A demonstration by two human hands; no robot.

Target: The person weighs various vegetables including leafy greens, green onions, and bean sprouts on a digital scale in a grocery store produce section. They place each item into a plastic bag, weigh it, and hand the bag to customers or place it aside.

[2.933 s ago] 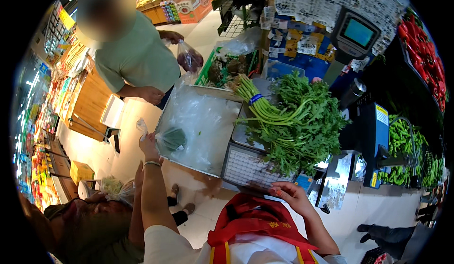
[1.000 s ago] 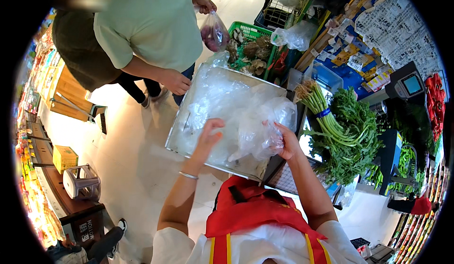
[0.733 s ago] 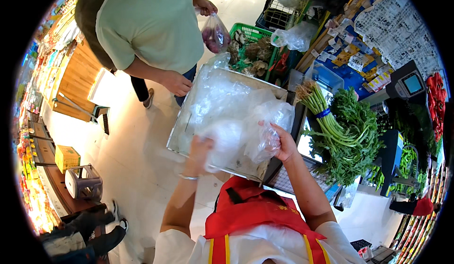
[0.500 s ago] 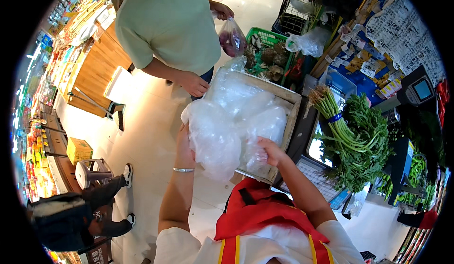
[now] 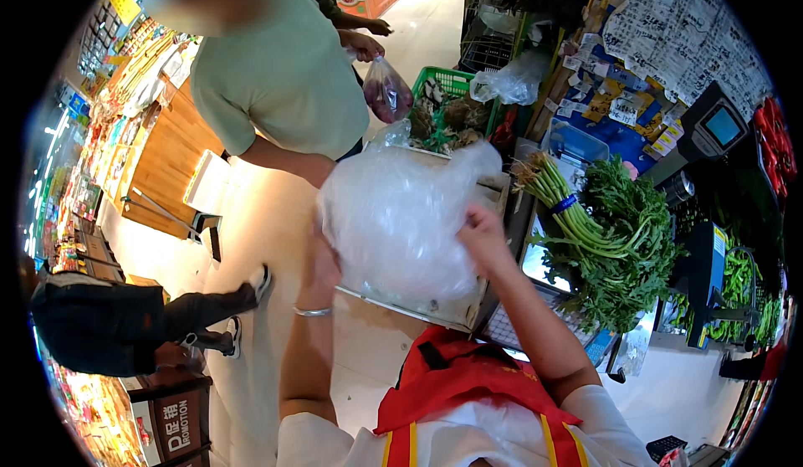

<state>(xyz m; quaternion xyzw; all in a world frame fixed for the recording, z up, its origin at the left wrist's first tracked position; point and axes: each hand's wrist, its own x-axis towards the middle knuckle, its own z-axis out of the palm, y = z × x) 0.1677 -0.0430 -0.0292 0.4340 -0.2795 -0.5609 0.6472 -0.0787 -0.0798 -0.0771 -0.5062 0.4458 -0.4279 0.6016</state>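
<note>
A large, crumpled bundle of clear plastic bags (image 5: 397, 224) fills the space between my hands, above a shallow wooden crate (image 5: 410, 310). My left hand (image 5: 320, 259), blurred, is shut on its left side, with the fingers mostly hidden by the plastic. On the right side my right hand (image 5: 483, 234) pinches the plastic, thumb and fingers closed together. Across the crate, a person in a pale green shirt (image 5: 280, 74) holds a knotted clear bag of dark purple produce (image 5: 386, 92). That person's other hand is hidden behind the plastic.
Right of the crate lie leafy greens tied with a blue band (image 5: 619, 241), near a scale display (image 5: 721, 125). A green basket of produce (image 5: 456, 82) stands beyond. At left are a broom and dustpan (image 5: 201, 226) and a person in dark clothes (image 5: 109, 320).
The plastic bundle has spread wider and fuller between my hands. My view has shifted slightly. The person in dark clothes at left has stepped, and another person's arm appears at the top.
</note>
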